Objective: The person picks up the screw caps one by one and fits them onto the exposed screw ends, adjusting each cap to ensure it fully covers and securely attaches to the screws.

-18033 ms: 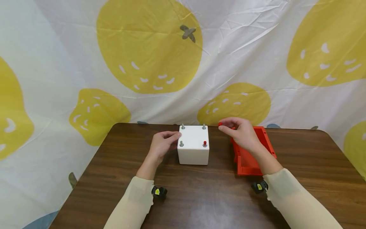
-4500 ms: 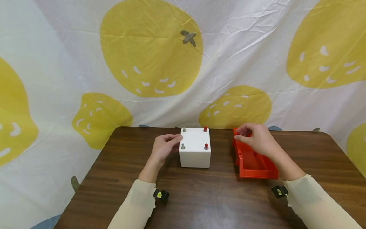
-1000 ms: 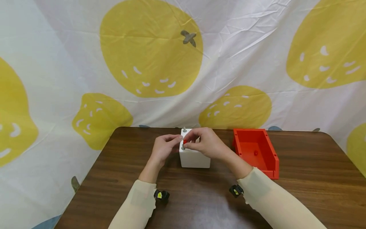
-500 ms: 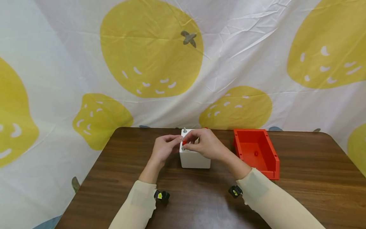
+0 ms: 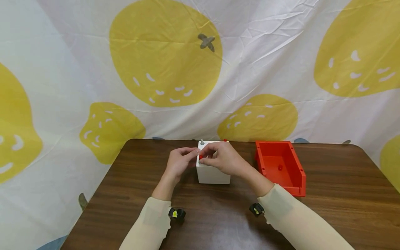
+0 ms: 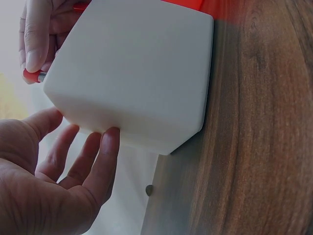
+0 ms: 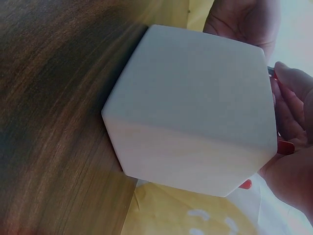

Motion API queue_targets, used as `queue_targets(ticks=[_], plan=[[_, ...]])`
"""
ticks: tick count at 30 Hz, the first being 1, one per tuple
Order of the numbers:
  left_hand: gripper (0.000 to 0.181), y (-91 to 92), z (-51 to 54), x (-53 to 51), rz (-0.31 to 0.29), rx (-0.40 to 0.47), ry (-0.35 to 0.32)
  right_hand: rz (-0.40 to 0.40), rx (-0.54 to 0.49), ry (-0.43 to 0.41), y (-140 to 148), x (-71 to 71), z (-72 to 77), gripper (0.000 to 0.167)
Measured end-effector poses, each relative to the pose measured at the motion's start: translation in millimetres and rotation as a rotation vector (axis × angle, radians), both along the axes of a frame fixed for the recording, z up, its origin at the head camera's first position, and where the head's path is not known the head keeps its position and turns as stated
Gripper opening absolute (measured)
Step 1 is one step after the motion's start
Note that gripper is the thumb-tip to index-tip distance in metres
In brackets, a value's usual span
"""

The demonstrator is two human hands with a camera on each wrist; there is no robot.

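Note:
A white box-shaped block (image 5: 214, 174) stands on the table with metal threaded studs on its top. My right hand (image 5: 226, 158) pinches a small red cap (image 6: 32, 76) between thumb and fingers, at the near left stud (image 6: 42, 77), whose thread shows just below the cap. My left hand (image 5: 178, 162) touches the block's left side with thumb and fingertips, the fingers only slightly bent. At the far left a stud (image 5: 202, 142) is bare. Another red cap (image 5: 225, 140) sits at the far right corner. In the right wrist view a nearer red cap (image 7: 285, 147) also shows.
To the right of the block is a red open-front bin (image 5: 300, 173) holding one loose red cap (image 5: 280, 167). The brown wood-grain table (image 5: 215, 215) ends at a back edge just behind the block. A fruit-patterned cloth (image 5: 175, 69) hangs behind it.
Since 4.5 seconds ago my right hand has come from the bin to the near left stud with a red cap. Over the last second the cap has sunk slightly there. My left hand stays put.

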State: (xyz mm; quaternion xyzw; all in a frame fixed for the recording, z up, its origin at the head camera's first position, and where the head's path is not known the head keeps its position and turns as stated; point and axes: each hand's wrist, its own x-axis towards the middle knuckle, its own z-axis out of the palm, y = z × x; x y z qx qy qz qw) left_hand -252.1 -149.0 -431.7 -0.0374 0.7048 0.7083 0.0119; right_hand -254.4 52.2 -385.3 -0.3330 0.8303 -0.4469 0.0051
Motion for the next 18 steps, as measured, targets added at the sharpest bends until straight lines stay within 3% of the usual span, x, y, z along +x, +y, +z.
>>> queue_targets(ticks=[18], plan=[[0.026,0.0,0.6,1.0,0.001,-0.017,0.009,-0.008,0.073,0.139,-4.5,1.4,-3.3,0.008]])
